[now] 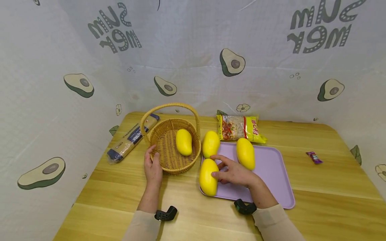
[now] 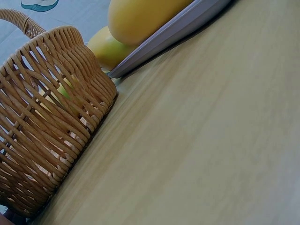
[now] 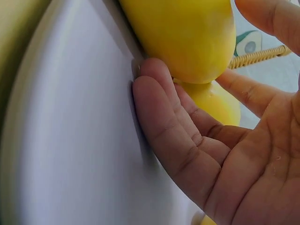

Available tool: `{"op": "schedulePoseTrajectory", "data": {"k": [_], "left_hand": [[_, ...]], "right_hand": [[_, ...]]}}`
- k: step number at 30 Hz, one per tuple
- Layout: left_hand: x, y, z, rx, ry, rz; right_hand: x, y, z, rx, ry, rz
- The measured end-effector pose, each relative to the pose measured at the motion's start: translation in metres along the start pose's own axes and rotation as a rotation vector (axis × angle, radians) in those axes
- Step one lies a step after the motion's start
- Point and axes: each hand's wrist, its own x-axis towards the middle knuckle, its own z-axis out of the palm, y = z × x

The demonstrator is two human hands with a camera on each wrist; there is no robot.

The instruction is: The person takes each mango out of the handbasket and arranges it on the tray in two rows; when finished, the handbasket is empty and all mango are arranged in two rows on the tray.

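Note:
A round wicker basket (image 1: 166, 147) with a tall handle holds one yellow mango (image 1: 184, 142). At the basket's near left rim is my left hand (image 1: 153, 170), its thumb over the rim and its fingers along the outside. My right hand (image 1: 233, 172) is over a lilac tray (image 1: 271, 170), beside the mango (image 1: 208, 177) at the tray's near left corner. In the right wrist view, its fingers are spread and slightly bent next to that mango (image 3: 187, 37). Another mango (image 1: 211, 144) lies at the tray's far left corner, and one more (image 1: 245, 154) near its far edge.
Behind the tray lies a yellow food packet (image 1: 238, 129) with a clear window. A long noodle-like packet (image 1: 129, 140) lies left of the basket. A small purple wrapper (image 1: 314, 157) is at the right. A printed curtain (image 1: 193, 60) surrounds the wooden table (image 1: 187, 214).

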Motion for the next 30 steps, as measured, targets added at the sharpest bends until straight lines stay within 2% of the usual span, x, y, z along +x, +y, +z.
{"op": "schedulePoseTrajectory", "data": {"k": [20,24,27,30], "left_hand": [[0.0,-0.001,0.0,-0.003,-0.008,0.01],[0.0,-0.001,0.0,-0.003,-0.011,0.01],[0.0,-0.001,0.0,-0.003,-0.009,0.009],[0.0,-0.001,0.0,-0.001,-0.009,0.008]], "right_hand": [[-0.004,-0.005,0.0,-0.054,0.027,0.008],[-0.012,-0.014,-0.004,-0.177,0.089,0.017],[-0.02,-0.026,-0.006,-0.271,0.176,-0.014],[-0.027,-0.036,-0.003,-0.273,0.269,-0.08]]}}
